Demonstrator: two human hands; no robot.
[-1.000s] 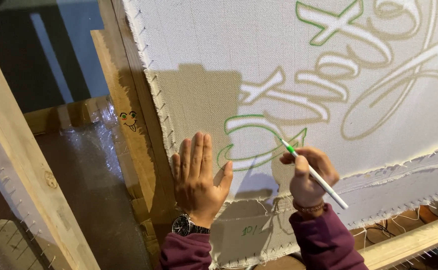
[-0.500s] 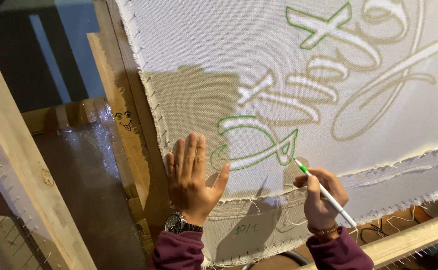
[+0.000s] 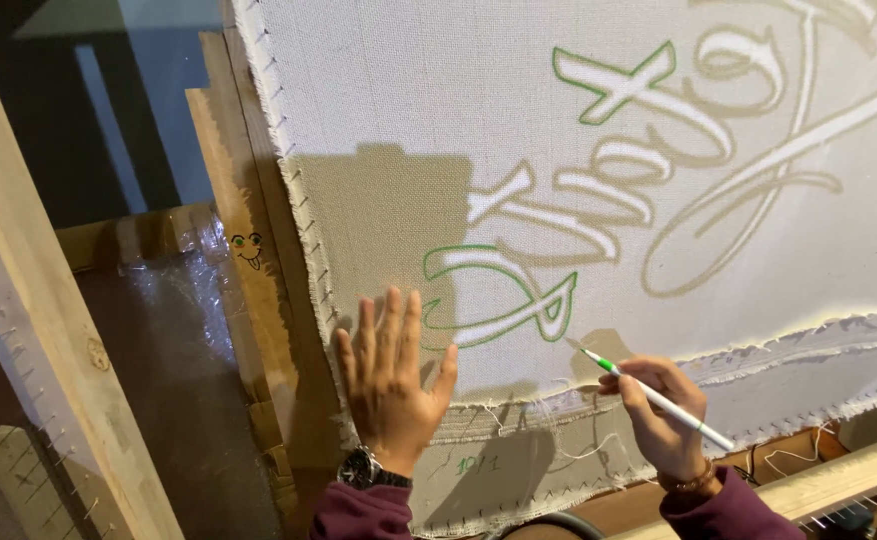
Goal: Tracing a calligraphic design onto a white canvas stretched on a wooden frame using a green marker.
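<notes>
Cloth [image 3: 378, 130] stretched on wood frame [image 3: 258, 300], projected lettering partly outlined green. Left hand [image 3: 390, 385] flat, fingers spread, pressing cloth. Right hand [image 3: 663, 415] grips marker [image 3: 648, 393], tip near outlined letter [image 3: 498, 295]; tracing step underway.

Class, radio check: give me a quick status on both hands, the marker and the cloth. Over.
Left hand flat on stretched cloth, fingers spread. Right hand gripping green marker, tip at cloth beside green-outlined shape. Loose threads below; nothing blocking.
</notes>
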